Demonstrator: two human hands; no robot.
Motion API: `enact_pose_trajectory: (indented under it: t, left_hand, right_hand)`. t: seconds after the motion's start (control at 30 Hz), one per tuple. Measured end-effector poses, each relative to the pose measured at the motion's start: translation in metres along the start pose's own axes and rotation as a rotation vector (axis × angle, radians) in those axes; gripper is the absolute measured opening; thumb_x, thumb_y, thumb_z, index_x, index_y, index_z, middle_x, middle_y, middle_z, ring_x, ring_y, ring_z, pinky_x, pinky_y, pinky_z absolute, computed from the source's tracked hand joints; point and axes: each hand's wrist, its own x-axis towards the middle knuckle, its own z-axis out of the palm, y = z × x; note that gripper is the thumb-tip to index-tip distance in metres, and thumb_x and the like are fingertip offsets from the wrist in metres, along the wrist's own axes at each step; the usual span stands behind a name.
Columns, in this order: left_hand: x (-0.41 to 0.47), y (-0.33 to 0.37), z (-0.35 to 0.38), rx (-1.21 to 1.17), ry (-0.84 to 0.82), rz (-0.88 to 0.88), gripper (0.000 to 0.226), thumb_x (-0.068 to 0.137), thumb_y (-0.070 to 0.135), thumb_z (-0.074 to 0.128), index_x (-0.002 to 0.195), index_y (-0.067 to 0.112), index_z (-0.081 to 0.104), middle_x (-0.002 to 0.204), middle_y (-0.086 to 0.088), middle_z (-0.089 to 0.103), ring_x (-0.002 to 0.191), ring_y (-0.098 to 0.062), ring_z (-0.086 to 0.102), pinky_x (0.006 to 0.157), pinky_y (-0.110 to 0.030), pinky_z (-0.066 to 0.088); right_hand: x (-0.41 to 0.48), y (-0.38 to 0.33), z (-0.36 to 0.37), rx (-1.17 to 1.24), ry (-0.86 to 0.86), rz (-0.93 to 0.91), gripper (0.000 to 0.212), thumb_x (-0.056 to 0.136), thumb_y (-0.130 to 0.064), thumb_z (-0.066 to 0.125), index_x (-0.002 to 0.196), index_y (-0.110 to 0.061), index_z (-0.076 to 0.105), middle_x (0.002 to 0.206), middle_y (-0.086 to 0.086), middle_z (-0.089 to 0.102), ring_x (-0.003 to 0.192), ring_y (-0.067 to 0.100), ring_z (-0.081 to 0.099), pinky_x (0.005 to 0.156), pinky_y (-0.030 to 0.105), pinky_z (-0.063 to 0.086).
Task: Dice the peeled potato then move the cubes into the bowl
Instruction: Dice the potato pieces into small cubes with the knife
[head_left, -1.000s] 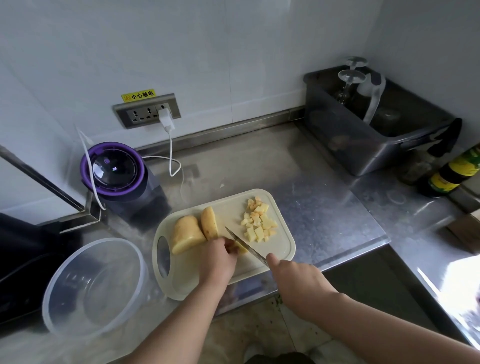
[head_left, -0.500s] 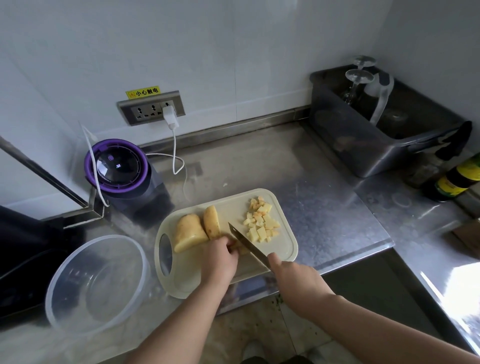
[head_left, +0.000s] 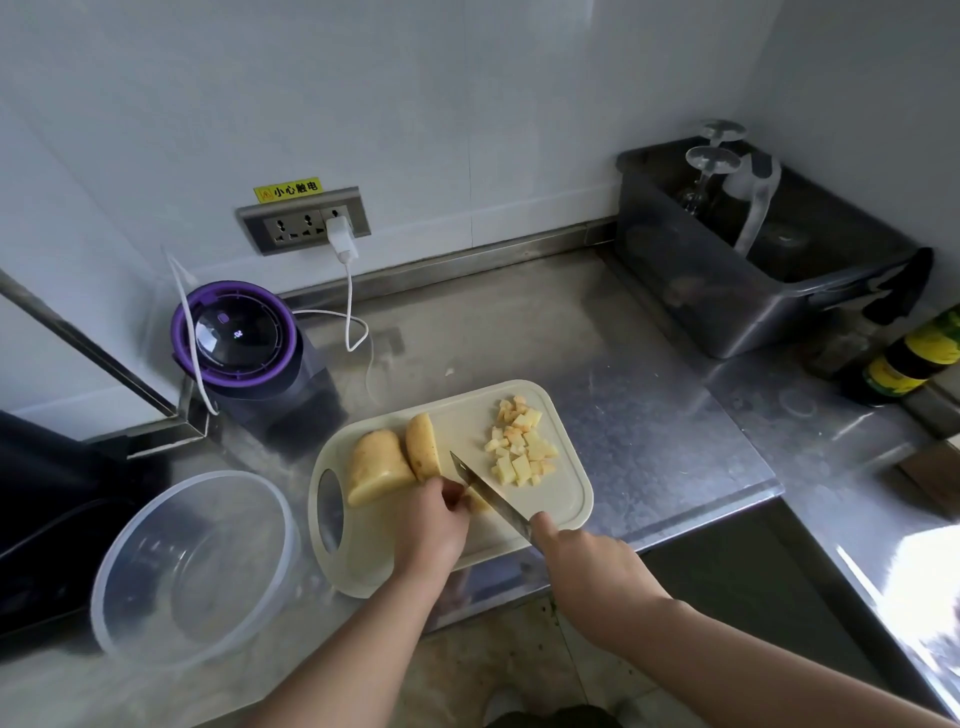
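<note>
Stainless desk (head_left: 623, 364) in a white-walled corner, with a cream cutting board (head_left: 566, 499) near its front edge.

Head view: the left hand (head_left: 428, 530) curls its fingers over a small potato piece (head_left: 475, 503), most of it hidden beneath them. The right hand (head_left: 587, 561) grips the handle of the knife (head_left: 488, 491), whose blade slants just right of the left fingertips, against that piece. Two larger potato chunks (head_left: 376, 467) lie just beyond the left hand. The cubes (head_left: 519, 447) are heaped beyond the blade, apart from both hands. The clear bowl (head_left: 192, 571) stands left of the left forearm.

One knife (head_left: 488, 493), one cutting board (head_left: 566, 499), one bowl (head_left: 192, 566), two large potato pieces (head_left: 376, 467)
</note>
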Motion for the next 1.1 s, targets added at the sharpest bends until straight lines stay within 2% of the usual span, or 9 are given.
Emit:
enact_pose_trajectory:
  t: [0.13,0.27,0.4,0.53,0.63,0.77,0.97,1.1]
  left_hand:
    - [0.002,-0.001,0.001,0.022,-0.015,0.002,0.015,0.089,0.013,0.064,0.103,0.011,0.068,0.105,-0.003,0.07,0.103,-0.022,0.063,0.083,-0.023,0.041]
    - [0.002,0.003,-0.002,0.033,-0.013,0.011,0.015,0.091,0.01,0.061,0.103,0.013,0.068,0.102,0.0,0.069,0.099,-0.018,0.062,0.08,-0.021,0.04]
    - [0.001,0.001,-0.003,-0.004,-0.029,0.018,0.011,0.09,0.01,0.062,0.087,0.02,0.061,0.089,0.005,0.063,0.087,-0.014,0.059,0.077,-0.021,0.04]
    - [0.003,-0.005,-0.002,-0.055,-0.043,-0.001,0.008,0.092,0.014,0.062,0.098,0.015,0.067,0.096,0.003,0.067,0.093,-0.015,0.06,0.082,-0.023,0.04]
    - [0.004,-0.009,-0.002,-0.097,-0.029,-0.029,0.011,0.092,0.015,0.063,0.102,0.011,0.067,0.098,0.0,0.067,0.098,-0.019,0.061,0.083,-0.025,0.04]
    - [0.004,-0.009,-0.001,-0.074,-0.016,-0.04,0.01,0.09,0.017,0.065,0.099,0.012,0.066,0.099,-0.001,0.069,0.097,-0.021,0.062,0.082,-0.027,0.042]
    - [0.003,-0.007,-0.002,-0.043,-0.026,-0.034,0.012,0.091,0.017,0.064,0.102,0.013,0.067,0.104,-0.002,0.069,0.1,-0.021,0.062,0.083,-0.026,0.041]
    - [0.003,-0.006,-0.003,-0.029,-0.024,-0.024,0.012,0.091,0.018,0.064,0.102,0.014,0.067,0.105,-0.001,0.069,0.102,-0.021,0.062,0.084,-0.025,0.041]
  right_hand:
    - [0.003,-0.002,0.0,0.007,-0.041,-0.012,0.055,0.095,-0.002,0.045,0.142,-0.021,0.024,0.072,0.001,0.044,0.058,0.011,0.045,0.049,0.023,0.037]
    - [0.009,-0.005,0.003,0.026,-0.108,0.01,0.057,0.099,-0.013,0.05,0.145,-0.024,0.019,0.089,0.003,0.056,0.076,0.012,0.061,0.065,0.025,0.054]
    - [0.011,-0.004,0.0,0.033,-0.087,0.03,0.05,0.099,-0.017,0.051,0.14,-0.024,0.023,0.082,-0.001,0.047,0.067,0.008,0.051,0.05,0.017,0.039]
    - [0.007,-0.004,0.002,0.048,-0.022,0.011,0.043,0.097,-0.012,0.05,0.132,-0.025,0.027,0.079,-0.003,0.048,0.065,0.01,0.051,0.051,0.018,0.039]
    - [0.003,-0.004,0.004,0.021,0.006,0.011,0.037,0.092,-0.002,0.043,0.122,-0.022,0.033,0.073,0.0,0.048,0.065,0.019,0.053,0.055,0.028,0.04]
    - [0.001,-0.004,0.006,0.029,0.012,-0.013,0.039,0.093,-0.001,0.043,0.123,-0.023,0.034,0.073,0.001,0.048,0.059,0.015,0.047,0.049,0.025,0.035]
    - [0.001,-0.004,0.005,0.042,-0.006,-0.013,0.042,0.095,-0.006,0.048,0.129,-0.025,0.031,0.076,0.0,0.051,0.06,0.011,0.049,0.055,0.024,0.043]
    - [0.001,-0.004,0.006,0.045,-0.023,-0.006,0.043,0.095,-0.007,0.049,0.128,-0.026,0.03,0.082,0.003,0.057,0.069,0.015,0.06,0.063,0.03,0.053]
